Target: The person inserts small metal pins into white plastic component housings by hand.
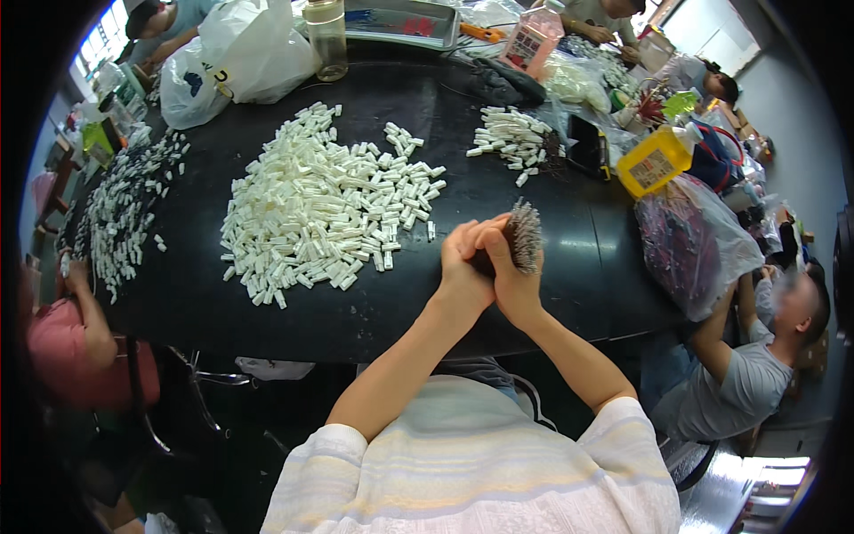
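Both of my hands are together near the table's front edge, right of the middle. Between them is a thick bundle of thin dark strands with silvery-grey tips (pixel 527 233), its tips turned up and to the right. My left hand (pixel 467 260) closes around the bundle's left side, and my right hand (pixel 514 278) wraps it from the right. Much of the bundle is hidden by my fingers. A large heap of small white plastic pieces (pixel 320 205), like connector housings, lies to the left of my hands. Beyond my hands sits a smaller group of white pieces (pixel 509 138) with thin dark strands beside it.
A phone (pixel 585 147), a yellow bottle (pixel 656 162) and a filled plastic bag (pixel 694 245) stand to the right. White bags (pixel 253 62), a clear bottle (pixel 326 40) and a metal tray (pixel 396 25) line the back. More small pieces (pixel 124 209) spread at left. Several people sit around.
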The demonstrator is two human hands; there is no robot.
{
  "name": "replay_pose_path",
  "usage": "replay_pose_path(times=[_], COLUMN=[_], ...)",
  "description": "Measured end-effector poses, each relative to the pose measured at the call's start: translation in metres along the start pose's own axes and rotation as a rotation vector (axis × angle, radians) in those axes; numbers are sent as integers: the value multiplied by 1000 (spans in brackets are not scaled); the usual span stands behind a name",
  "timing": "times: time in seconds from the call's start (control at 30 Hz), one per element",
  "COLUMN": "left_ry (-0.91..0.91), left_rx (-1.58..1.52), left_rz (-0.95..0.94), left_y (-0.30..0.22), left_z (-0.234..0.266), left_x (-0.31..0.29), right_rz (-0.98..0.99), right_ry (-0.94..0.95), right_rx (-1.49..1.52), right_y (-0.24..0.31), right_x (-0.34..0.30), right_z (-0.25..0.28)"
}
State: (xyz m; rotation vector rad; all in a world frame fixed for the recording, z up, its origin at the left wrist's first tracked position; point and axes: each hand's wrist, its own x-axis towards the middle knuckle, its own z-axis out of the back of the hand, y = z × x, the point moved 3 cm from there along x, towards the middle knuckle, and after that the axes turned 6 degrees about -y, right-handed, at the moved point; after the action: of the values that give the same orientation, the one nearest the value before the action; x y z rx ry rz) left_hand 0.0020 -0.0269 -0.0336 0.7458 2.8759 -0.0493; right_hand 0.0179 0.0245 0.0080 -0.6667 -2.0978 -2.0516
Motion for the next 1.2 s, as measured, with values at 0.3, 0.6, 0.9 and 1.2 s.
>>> replay_pose_path(times=[0.3, 0.6, 0.9, 1.2], left_ry=[40, -268, -277, -329], left_rx=[2300, 2974, 2856, 2664], left_rz=[-1312, -782, -1034, -1103], left_y=[-79, -130, -120, -122], left_z=[-43, -30, -28, -30], left_x=[12, 51, 28, 22], right_rz=[-318, -461, -519, -496], right_ry=[96, 39, 112, 4], right_rx=[128, 229, 365, 288], right_y=[-41, -53, -52, -52], right_x=[66, 71, 67, 65], right_z=[67, 73, 80, 74])
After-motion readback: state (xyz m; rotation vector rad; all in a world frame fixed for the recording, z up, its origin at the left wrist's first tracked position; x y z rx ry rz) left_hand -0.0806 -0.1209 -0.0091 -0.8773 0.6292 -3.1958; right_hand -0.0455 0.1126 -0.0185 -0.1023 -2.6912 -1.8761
